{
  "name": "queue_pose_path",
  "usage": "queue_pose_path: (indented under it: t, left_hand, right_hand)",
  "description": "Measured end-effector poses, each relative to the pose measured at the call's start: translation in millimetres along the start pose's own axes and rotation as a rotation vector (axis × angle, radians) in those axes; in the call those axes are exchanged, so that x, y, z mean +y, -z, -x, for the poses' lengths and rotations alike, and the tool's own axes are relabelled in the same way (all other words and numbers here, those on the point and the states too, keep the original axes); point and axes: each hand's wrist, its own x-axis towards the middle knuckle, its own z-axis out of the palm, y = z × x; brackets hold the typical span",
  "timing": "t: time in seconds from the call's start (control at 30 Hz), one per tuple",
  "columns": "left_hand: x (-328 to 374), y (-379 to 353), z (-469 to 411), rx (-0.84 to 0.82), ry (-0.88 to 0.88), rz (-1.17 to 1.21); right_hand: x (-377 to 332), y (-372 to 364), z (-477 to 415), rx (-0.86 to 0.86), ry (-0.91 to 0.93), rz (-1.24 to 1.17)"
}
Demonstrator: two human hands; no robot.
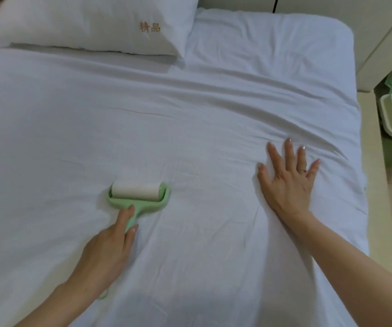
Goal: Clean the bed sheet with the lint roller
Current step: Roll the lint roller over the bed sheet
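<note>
- The bed sheet (pixel 202 114) spreads over the bed across nearly the whole frame, from the left edge to close to the right edge
- A pillow (pixel 84 22) lies on the sheet in the upper left of the frame
- The lint roller (pixel 138 194) rests on the sheet left of centre, roll toward the top of the frame, handle toward the bottom
- The left hand (pixel 110 251) sits just below the roller, wrapped round its handle
- The right hand (pixel 287 182) lies flat on the sheet right of centre, well apart from the roller
- A container (pixel 388 119) sits beside the bed at the right edge, at mid height
</note>
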Motion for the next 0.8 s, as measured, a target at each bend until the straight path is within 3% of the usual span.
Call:
queue_pose_path:
  t: [0.2, 0.43, 0.8]
  left_hand:
    - [18, 21, -124, 0.042, -0.062, -0.039]
    - [75, 68, -241, 0.056, -0.07, 0.002]
    - [-5, 49, -65, -0.119, -0.078, 0.092]
  right_hand:
    - [58, 15, -39, -0.016, 0.052, 0.047]
    - [68, 8, -50, 0.07, -0.173, -0.019]
    - [67, 8, -52, 0.055, -0.161, -0.007]
